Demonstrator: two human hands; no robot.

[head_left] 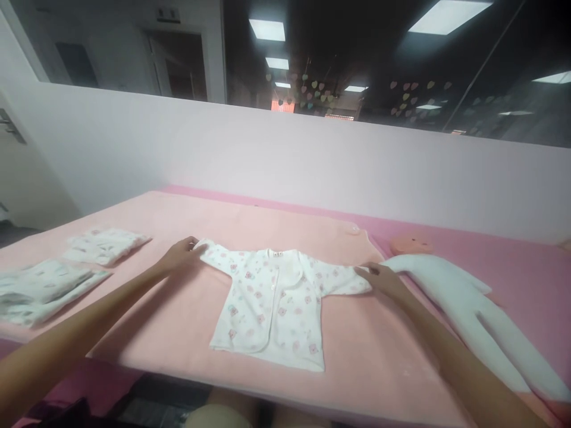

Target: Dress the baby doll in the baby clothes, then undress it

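A small white baby shirt (252,303) with a printed pattern lies spread out on a pink cloth (169,309), its front facing up and its collar away from me. One front panel is partly folded open near the neck. My left hand (182,254) grips the cuff of the sleeve on the left, fingers closed over the edge. At the opposite cuff, my right hand (379,277) pinches the other sleeve. Both sleeves are stretched out sideways between my hands.
Folded printed baby clothes (44,285) lie at the left, with another folded stack (107,245) behind them. On the right rests a doll (450,291) in a white outfit. A white wall (267,154) with a window above it stands behind the table.
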